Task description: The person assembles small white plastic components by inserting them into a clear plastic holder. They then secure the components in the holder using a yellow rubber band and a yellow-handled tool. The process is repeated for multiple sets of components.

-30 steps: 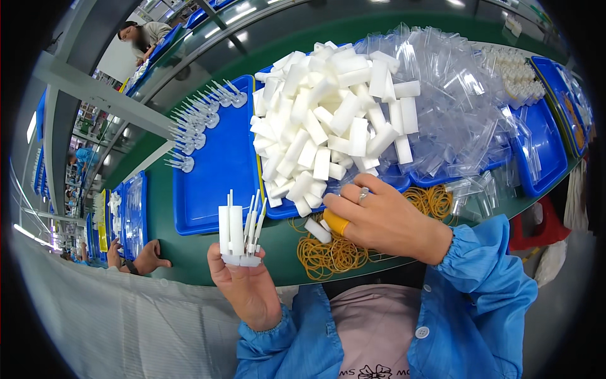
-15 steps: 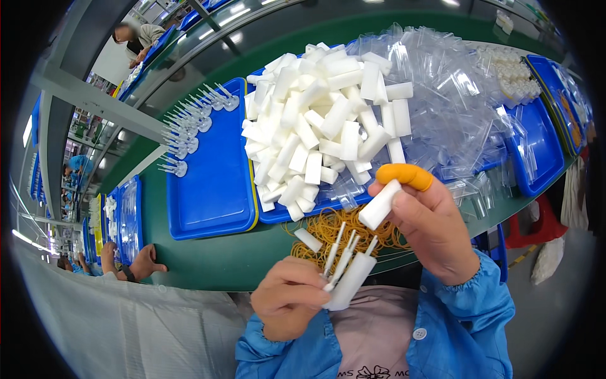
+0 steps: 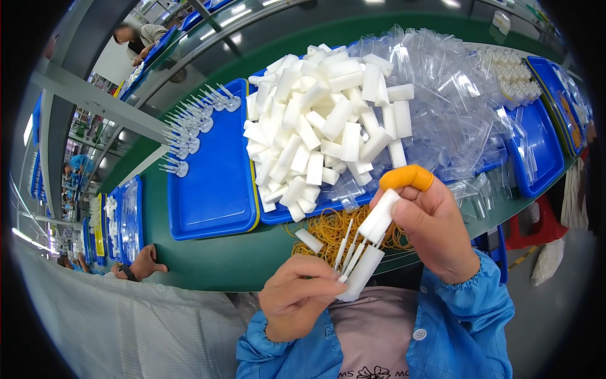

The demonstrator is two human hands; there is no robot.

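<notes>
Pinching a white block (image 3: 377,218) between its thumb and a finger in an orange cot (image 3: 407,178), the right hand (image 3: 435,230) has its grip closed, the block held tilted on the near side of the pile (image 3: 315,126), toward the right. The left hand (image 3: 300,300), also on the pile's near side and closer to the wearer, has its grip closed about the base end of a pinned piece (image 3: 353,256). Slim white pins slant up from this, with a lower block (image 3: 364,271) set among them. The first block's bottom end is at the pin tips; whether a pin enters it is hard to make out.

Right of the pile lie clear sleeves (image 3: 442,101), and beyond them small white parts (image 3: 514,76). Left of the pile is a blue tray (image 3: 211,196), with a row of pinned stands (image 3: 184,146) along its left side. Just in front of the pile, rubber bands (image 3: 328,230) and a loose block (image 3: 308,240) lie on the green bench (image 3: 189,265). Well left of the pile, another person's hand (image 3: 146,262) is at the bench edge.
</notes>
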